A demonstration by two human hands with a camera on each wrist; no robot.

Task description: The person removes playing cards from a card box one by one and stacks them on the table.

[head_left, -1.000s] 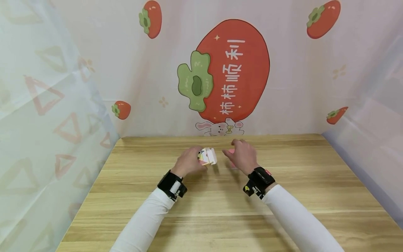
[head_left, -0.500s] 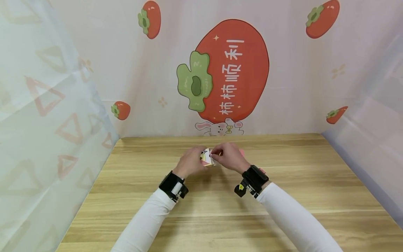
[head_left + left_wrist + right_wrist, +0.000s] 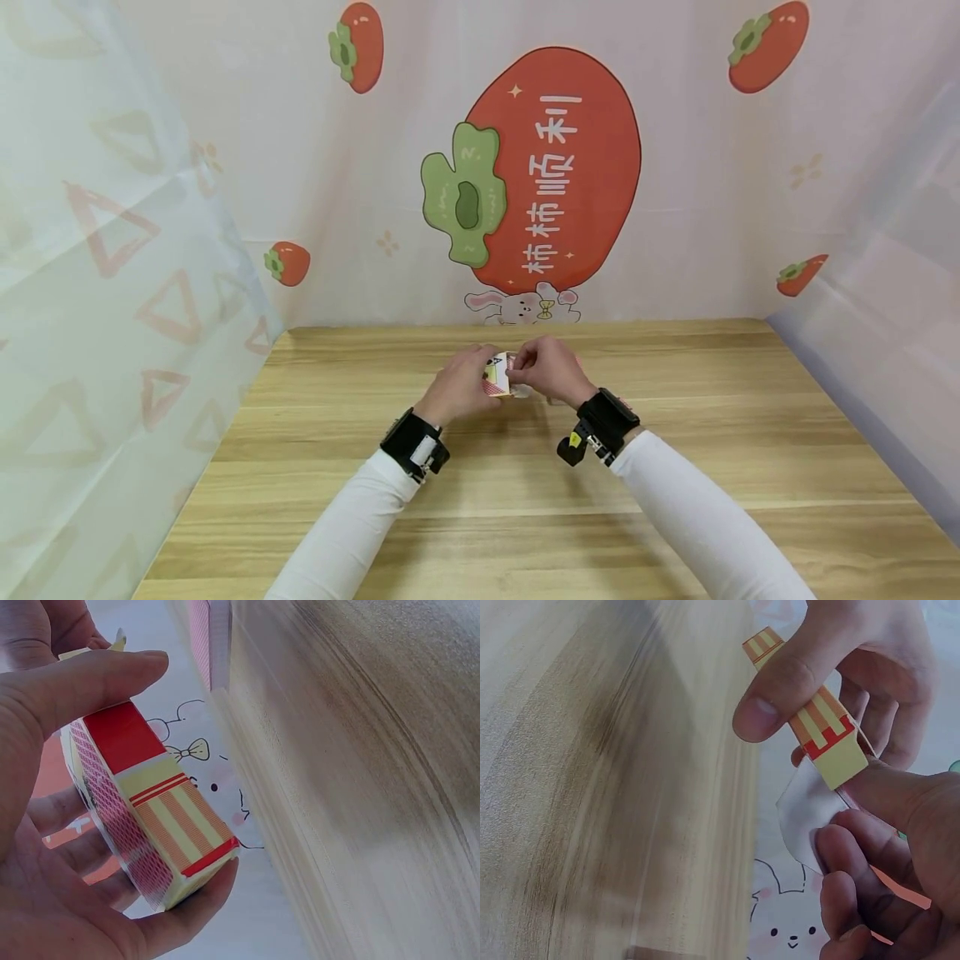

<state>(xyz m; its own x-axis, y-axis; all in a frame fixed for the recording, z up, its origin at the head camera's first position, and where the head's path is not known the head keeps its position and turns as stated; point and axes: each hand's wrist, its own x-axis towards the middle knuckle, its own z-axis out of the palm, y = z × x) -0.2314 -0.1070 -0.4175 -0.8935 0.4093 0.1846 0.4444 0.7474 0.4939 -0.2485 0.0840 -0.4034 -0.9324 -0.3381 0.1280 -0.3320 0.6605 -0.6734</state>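
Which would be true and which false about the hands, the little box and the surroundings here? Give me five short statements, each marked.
1. The left hand holds the small box. True.
2. The right hand is far from the small box. False: that hand's fingers touch its white flap.
3. The table has a wood-grain top. True.
4. Both forearms are bare. False: white sleeves cover them.
5. The backdrop shows a big red fruit. True.

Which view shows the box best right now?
Left wrist: the box appears largest there, one striped side mostly uncovered. Head shows it small, partly hidden by the left hand. Right wrist shows a striped side crossed by that hand's thumb, plus a white flap.
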